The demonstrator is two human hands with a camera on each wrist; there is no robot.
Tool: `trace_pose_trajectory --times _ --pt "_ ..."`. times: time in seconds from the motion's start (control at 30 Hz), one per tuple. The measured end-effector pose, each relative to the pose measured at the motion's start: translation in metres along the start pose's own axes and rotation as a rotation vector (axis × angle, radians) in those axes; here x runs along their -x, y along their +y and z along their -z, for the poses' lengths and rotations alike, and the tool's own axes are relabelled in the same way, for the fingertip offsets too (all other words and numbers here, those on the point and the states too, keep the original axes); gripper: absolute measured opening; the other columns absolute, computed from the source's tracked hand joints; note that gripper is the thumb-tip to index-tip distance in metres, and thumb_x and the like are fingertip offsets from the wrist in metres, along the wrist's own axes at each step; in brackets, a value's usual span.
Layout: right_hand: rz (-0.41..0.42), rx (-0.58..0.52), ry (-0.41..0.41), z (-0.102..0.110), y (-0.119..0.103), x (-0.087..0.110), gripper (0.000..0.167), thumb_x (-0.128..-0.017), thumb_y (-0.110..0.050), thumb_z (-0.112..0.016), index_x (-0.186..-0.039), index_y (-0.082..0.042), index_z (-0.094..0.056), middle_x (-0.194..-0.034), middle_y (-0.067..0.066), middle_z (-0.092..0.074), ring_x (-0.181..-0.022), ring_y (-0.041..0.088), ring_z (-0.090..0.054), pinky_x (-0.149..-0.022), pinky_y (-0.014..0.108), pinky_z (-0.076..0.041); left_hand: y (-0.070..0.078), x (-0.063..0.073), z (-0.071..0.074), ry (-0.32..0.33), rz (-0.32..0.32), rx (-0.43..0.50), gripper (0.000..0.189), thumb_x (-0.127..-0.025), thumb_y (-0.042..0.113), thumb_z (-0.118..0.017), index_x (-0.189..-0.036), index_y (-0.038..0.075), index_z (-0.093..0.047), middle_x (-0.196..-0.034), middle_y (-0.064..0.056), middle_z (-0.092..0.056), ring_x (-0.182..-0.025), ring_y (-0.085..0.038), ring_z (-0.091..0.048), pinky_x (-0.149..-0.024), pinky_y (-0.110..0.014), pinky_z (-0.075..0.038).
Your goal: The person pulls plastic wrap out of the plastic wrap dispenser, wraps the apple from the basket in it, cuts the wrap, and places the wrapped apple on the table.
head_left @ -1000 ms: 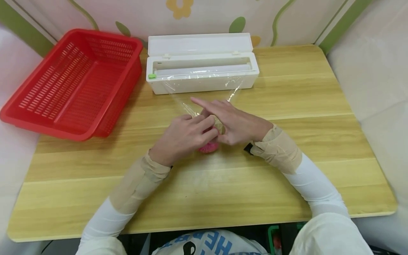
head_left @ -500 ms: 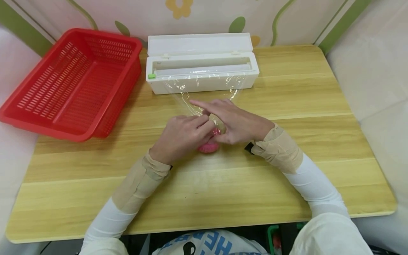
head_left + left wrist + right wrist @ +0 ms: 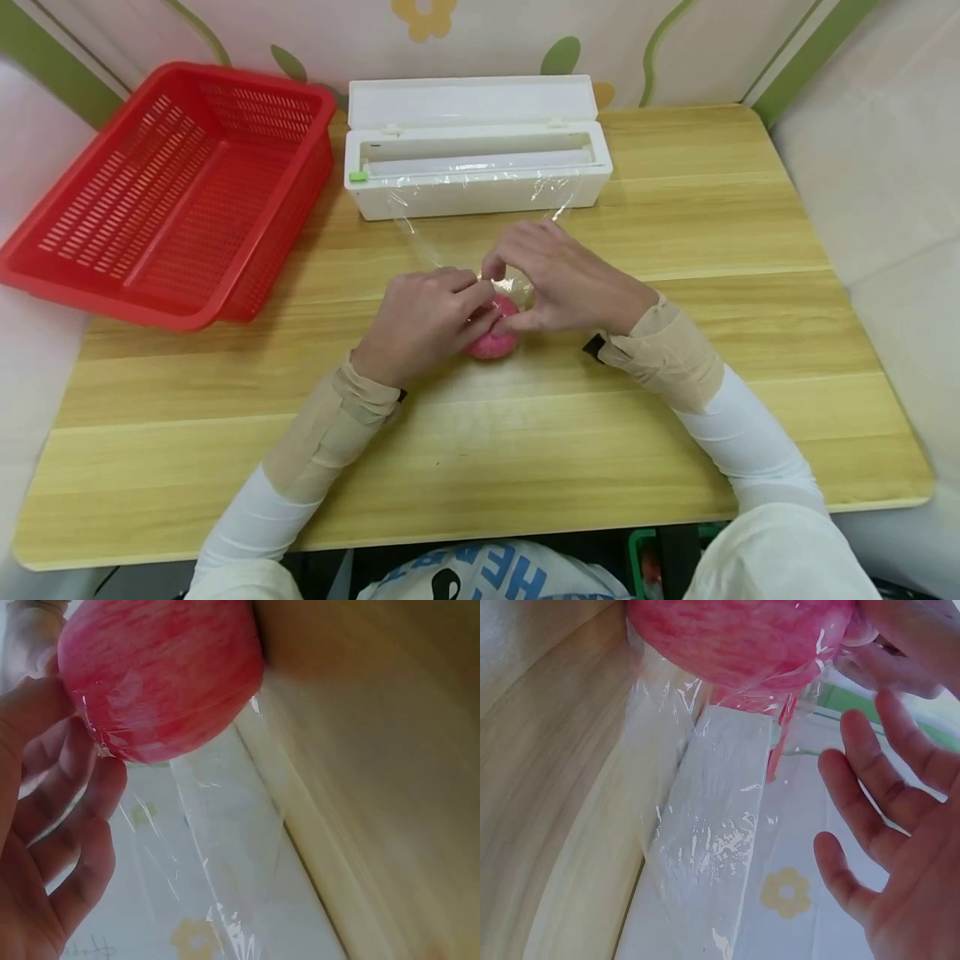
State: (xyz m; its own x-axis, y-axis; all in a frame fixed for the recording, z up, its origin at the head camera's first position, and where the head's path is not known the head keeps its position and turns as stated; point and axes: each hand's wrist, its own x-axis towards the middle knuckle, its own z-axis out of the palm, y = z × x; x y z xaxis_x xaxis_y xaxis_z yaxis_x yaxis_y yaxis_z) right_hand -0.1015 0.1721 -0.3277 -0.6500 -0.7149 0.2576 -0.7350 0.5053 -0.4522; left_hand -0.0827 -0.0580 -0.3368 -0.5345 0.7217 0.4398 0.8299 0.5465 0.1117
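A pinkish-red apple [image 3: 491,345] sits on the wooden table, partly covered by clear plastic wrap [image 3: 705,844]. The wrap stretches from an open white dispenser [image 3: 480,197] behind it. At the apple's upper left, my left hand [image 3: 423,318] curls its fingers and pinches the wrap close against the fruit. My right hand [image 3: 562,279] is on the other side, its thumb at the top of the apple. Its other fingers arch loosely over the wrap, spread apart in the right wrist view. Both hands hide part of the apple in the head view.
A red perforated basket [image 3: 281,225] stands at the table's [image 3: 675,450] back left, with nothing in it. The dispenser's lid [image 3: 472,102] is raised towards the wall. A small green piece [image 3: 358,177] sits on the dispenser's front left edge.
My right hand's index finger, stretched leftward before, now bends down. The right hand has shifted slightly right and away from the left, showing more of the apple. My left hand has barely moved.
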Motion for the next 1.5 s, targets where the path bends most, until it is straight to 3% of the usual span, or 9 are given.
trace_pose_trajectory --times 0.13,0.27,0.43,0.57,0.7,0.87,1.13,1.5 --pt "0.030 0.020 0.030 0.000 0.001 0.004 0.039 -0.079 -0.036 -0.095 -0.102 -0.017 -0.069 -0.100 -0.006 -0.070 -0.107 0.016 -0.062 -0.108 0.045 -0.038 0.000 0.001 0.002 -0.017 0.061 0.027 0.020 -0.094 0.026 -0.081 -0.083 0.012 -0.074 -0.065 0.001 -0.064 -0.055 -0.011 -0.056 -0.047 -0.026 -0.045" --pt "0.082 0.037 0.063 0.000 0.002 0.007 0.031 -0.079 -0.033 -0.094 -0.098 -0.018 -0.075 -0.098 -0.008 -0.073 -0.108 0.017 -0.063 -0.104 0.044 -0.041 -0.002 0.002 0.007 -0.063 0.093 0.112 0.015 -0.093 0.024 -0.082 -0.086 0.012 -0.076 -0.072 0.001 -0.073 -0.061 -0.010 -0.063 -0.052 -0.027 -0.050" --pt "0.158 0.073 0.063 0.000 0.002 0.007 0.023 -0.080 -0.029 -0.094 -0.096 -0.018 -0.083 -0.100 -0.003 -0.071 -0.109 0.021 -0.064 -0.100 0.048 -0.045 -0.007 0.005 0.015 -0.110 0.092 0.207 0.004 -0.093 0.016 -0.079 -0.090 0.014 -0.078 -0.078 0.003 -0.077 -0.068 -0.012 -0.070 -0.056 -0.027 -0.052" --pt "0.195 0.112 0.050 -0.001 0.002 0.009 0.020 -0.081 -0.029 -0.094 -0.096 -0.018 -0.086 -0.101 -0.003 -0.070 -0.108 0.021 -0.064 -0.097 0.047 -0.046 -0.010 0.007 0.018 -0.127 0.070 0.238 0.004 -0.093 0.014 -0.077 -0.089 0.015 -0.078 -0.078 0.005 -0.076 -0.066 -0.010 -0.064 -0.057 -0.026 -0.050" --pt "0.193 0.118 0.064 -0.003 0.000 0.017 0.024 -0.081 -0.027 -0.093 -0.101 -0.016 -0.085 -0.103 -0.002 -0.071 -0.106 0.022 -0.065 -0.096 0.046 -0.048 -0.010 0.010 0.020 -0.136 0.012 0.241 0.002 -0.093 0.015 -0.078 -0.092 0.014 -0.080 -0.082 0.003 -0.077 -0.068 -0.011 -0.065 -0.061 -0.027 -0.054" --pt "0.184 0.142 0.071 -0.005 -0.001 0.032 0.040 -0.081 -0.029 -0.093 -0.116 -0.014 -0.082 -0.111 0.002 -0.075 -0.109 0.024 -0.067 -0.096 0.046 -0.053 -0.011 0.017 0.022 -0.174 -0.053 0.200 0.017 -0.092 0.021 -0.082 -0.106 0.013 -0.083 -0.100 -0.003 -0.079 -0.086 -0.017 -0.075 -0.074 -0.032 -0.064" --pt "0.189 0.182 0.041 -0.008 -0.003 0.042 0.046 -0.085 -0.033 -0.090 -0.126 -0.014 -0.078 -0.125 0.007 -0.072 -0.119 0.027 -0.065 -0.100 0.047 -0.055 -0.011 0.022 0.023 -0.250 -0.070 0.127 0.032 -0.093 0.027 -0.081 -0.122 0.012 -0.080 -0.117 -0.006 -0.075 -0.103 -0.022 -0.072 -0.084 -0.034 -0.064" --pt "0.172 0.210 0.031 -0.011 0.002 0.048 0.052 -0.087 -0.033 -0.088 -0.133 -0.011 -0.074 -0.129 0.007 -0.071 -0.119 0.028 -0.063 -0.101 0.046 -0.055 -0.015 0.028 0.020 -0.300 -0.075 0.154 0.051 -0.090 0.029 -0.083 -0.136 0.009 -0.072 -0.137 -0.009 -0.069 -0.126 -0.027 -0.063 -0.109 -0.044 -0.056"
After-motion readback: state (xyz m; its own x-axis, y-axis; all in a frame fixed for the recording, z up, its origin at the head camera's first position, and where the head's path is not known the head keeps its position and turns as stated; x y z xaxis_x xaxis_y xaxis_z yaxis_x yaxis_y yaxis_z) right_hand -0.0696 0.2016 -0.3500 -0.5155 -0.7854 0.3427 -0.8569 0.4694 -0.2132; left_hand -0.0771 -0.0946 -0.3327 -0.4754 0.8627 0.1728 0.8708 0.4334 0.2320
